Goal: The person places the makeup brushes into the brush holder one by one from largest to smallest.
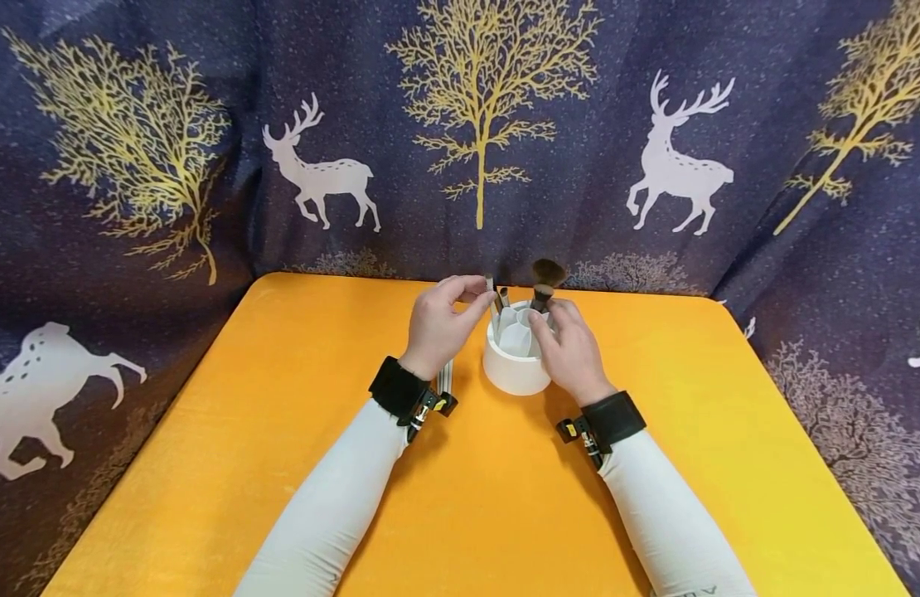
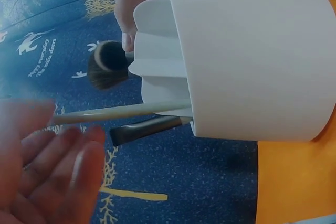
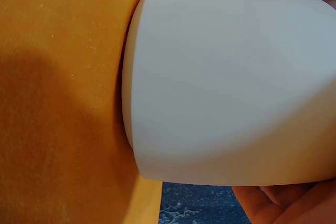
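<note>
Right of my left grip [image 1: 443,325], which pinches a pale stick [image 2: 121,112], stands the pot [image 1: 515,375]; my right grip [image 1: 575,347] is curled round it. Beyond, the cloth [image 2: 42,53] reads "The milu deers".

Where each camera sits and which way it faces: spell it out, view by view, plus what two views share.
Head: on the head, facing forward and down at the orange table, white holder and curtain; left hand, right hand and sleeved forearms show.
Left wrist: on the left wrist, facing the holder and pale stick; left hand at lower left, part of the right at top.
Right wrist: on the right wrist, facing the holder's wall closely; right hand partly visible at lower right.
Shared: both wrist views show the holder lying sideways in the picture.
</note>
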A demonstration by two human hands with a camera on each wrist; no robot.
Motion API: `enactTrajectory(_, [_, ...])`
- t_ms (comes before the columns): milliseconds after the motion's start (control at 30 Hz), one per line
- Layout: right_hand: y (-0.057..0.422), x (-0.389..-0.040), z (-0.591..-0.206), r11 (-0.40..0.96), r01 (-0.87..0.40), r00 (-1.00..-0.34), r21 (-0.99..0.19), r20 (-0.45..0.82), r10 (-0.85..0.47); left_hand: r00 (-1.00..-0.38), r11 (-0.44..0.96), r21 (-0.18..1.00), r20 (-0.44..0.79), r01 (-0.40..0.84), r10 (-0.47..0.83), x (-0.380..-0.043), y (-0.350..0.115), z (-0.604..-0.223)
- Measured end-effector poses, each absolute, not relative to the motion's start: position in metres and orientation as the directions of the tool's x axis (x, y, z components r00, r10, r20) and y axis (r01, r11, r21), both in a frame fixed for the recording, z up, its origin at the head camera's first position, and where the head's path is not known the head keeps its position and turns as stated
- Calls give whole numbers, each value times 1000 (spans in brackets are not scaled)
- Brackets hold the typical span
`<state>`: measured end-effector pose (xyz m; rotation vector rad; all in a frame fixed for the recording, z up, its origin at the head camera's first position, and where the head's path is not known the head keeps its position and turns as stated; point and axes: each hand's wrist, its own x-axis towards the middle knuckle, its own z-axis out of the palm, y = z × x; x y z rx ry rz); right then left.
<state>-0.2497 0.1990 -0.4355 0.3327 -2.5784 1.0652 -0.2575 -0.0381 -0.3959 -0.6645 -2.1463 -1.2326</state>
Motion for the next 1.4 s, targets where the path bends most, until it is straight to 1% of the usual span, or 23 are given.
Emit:
enactTrajectory(167, [199, -249, -435, 691, -334, -919, -640, 385, -88, -770, 479, 639, 623, 602, 136, -259, -40, -396])
enactTrajectory(433, [199, -250, -436, 687, -337, -918, -643, 386, -89, -834, 512, 707, 550, 489, 38, -268, -53, -401])
enactTrajectory(567, [199, -251, -437, 683, -346, -914, -644, 397, -88, -861, 550, 719, 509, 425, -1, -274, -61, -405])
enactTrajectory(800, [200, -251, -438, 677, -358, -908, -643, 408, -93, -911, 607, 730, 413, 314, -24, -284, -73, -416])
enactTrajectory(967, [200, -251, -437, 673, -352, -913, -650, 398, -93, -947, 669, 710, 319, 221, -26, -286, -80, -423])
enactTrajectory(1200, [200, -252, -437, 676, -347, -915, -650, 392, -94, -979, 759, 640, 202, 117, -19, -289, -85, -433])
enactTrajectory(1400, [200, -251, -438, 684, -344, -916, -644, 389, -94, -997, 785, 618, 72, 40, -6, -292, -84, -442])
